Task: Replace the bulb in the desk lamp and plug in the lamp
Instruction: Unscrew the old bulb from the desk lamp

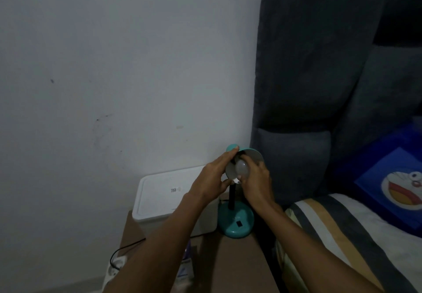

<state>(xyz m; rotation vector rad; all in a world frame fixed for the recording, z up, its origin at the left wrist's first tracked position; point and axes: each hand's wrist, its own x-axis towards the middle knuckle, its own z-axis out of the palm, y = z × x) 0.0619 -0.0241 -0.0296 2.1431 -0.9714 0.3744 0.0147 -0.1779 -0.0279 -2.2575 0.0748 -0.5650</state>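
While the left hand (211,178) holds the rim of the teal lamp's shade (252,154), its fingers laid along the outside and its thumb under the edge, the right hand (255,182) curls its fingers round the white bulb (242,167) inside the shade. The lamp's base (236,223) stands on the brown counter (239,260), just beside a white box (164,192). A black cord (124,248) runs down to a white power strip (115,267) on the floor. A striped bed (356,235) lies to the right.
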